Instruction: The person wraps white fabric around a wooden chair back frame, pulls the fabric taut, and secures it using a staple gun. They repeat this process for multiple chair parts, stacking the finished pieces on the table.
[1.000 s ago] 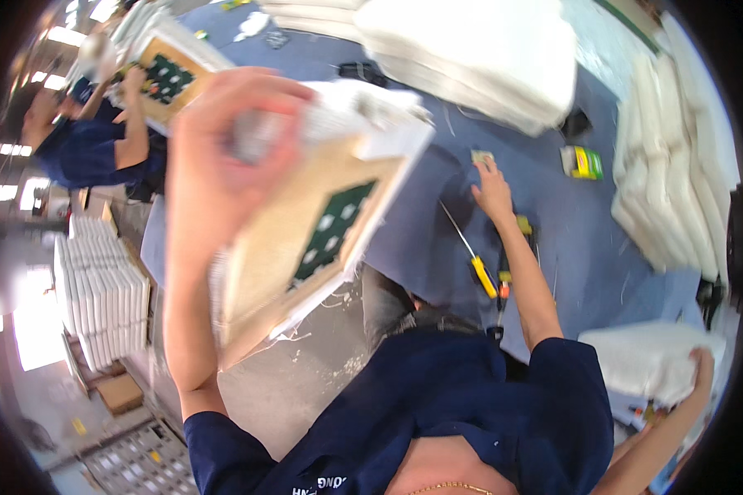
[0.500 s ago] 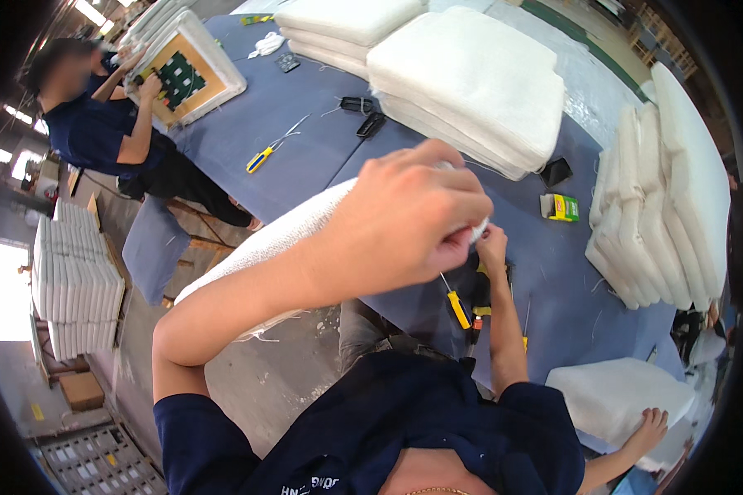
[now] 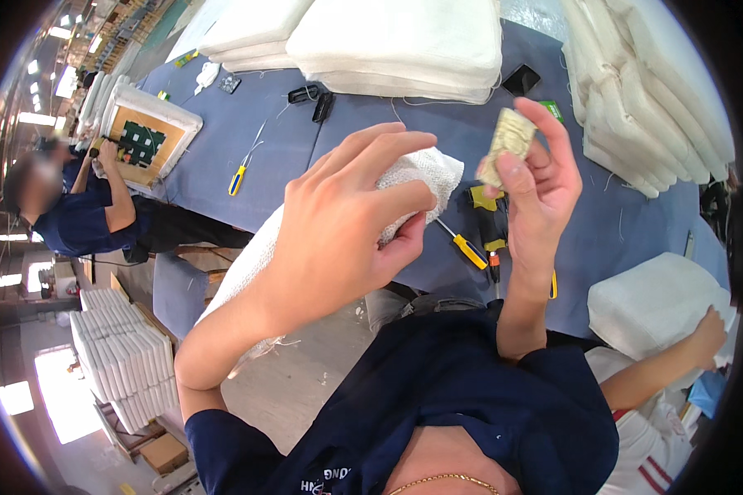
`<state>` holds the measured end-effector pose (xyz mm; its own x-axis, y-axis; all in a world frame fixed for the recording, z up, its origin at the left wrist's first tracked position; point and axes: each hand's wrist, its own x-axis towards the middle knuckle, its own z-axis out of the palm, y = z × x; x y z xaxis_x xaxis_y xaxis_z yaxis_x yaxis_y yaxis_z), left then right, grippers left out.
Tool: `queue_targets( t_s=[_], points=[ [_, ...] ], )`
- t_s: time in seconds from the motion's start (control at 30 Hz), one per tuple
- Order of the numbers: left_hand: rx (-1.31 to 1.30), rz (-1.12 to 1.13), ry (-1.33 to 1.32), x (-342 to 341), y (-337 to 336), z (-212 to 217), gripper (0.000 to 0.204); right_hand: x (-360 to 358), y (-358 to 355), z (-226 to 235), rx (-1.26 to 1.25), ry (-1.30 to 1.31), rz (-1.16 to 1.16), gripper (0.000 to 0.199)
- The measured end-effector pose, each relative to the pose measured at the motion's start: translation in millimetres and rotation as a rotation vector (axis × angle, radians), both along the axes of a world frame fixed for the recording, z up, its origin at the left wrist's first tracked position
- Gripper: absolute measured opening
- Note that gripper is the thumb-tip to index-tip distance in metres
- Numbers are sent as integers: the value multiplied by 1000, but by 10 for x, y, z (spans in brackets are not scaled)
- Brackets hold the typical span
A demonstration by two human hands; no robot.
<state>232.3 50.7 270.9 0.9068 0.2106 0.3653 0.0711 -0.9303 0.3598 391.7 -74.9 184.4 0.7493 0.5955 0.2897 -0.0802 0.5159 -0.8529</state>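
My left hand (image 3: 347, 214) is curled over the upper corner of a white fabric-covered cushion (image 3: 260, 260), its thumb below and fingers spread across the top. The cushion leans along my left forearm, which partly hides it. Raised above the table, my right hand (image 3: 545, 190) pinches a small, flat, pale-yellow piece with a crinkled surface (image 3: 506, 144) between thumb and fingers; its exact kind is unclear. Under that hand lies a yellow-and-black hand tool (image 3: 489, 219), partly hidden by the wrist. A yellow-handled screwdriver (image 3: 469, 251) rests beside it.
Stacked white cushions (image 3: 396, 49) line the table's far side, with more (image 3: 636, 99) at the right. A screwdriver (image 3: 238, 180), black plastic parts (image 3: 322, 107) and a black phone-like slab (image 3: 522, 80) lie on the blue table (image 3: 371, 124). One co-worker (image 3: 82, 206) handles a framed panel; another's arm (image 3: 660, 371) touches a cushion (image 3: 656, 297).
My right hand has risen from the table near the tools and now shows the pale-yellow piece. The left hand's fingers have loosened and spread on the cushion. The whole view has shifted.
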Motion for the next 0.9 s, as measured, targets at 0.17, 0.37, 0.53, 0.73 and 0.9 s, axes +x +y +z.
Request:
queue_targets(
  t_s=[0.17, 0.37, 0.53, 0.73, 0.9],
  points=[
    [-63, 136, -34, 36, -103, 7, 67, -34, 116, 35, 44, -45, 255, 35],
    [-90, 172, -49, 62, -147, -56, 109, 48, 312, 81, -33, -124, 379, 32],
    [-106, 158, -88, 3, -171, -65, 114, 107, 320, 125, -27, -49, 552, 31],
    [-109, 193, -21, -127, -244, -5, 118, 15, 358, 26, -3, -65, 580, 30],
    [-78, 178, -15, -218, -262, -2, 118, -52, 338, 52, 30, -47, 647, 30]
  ],
)
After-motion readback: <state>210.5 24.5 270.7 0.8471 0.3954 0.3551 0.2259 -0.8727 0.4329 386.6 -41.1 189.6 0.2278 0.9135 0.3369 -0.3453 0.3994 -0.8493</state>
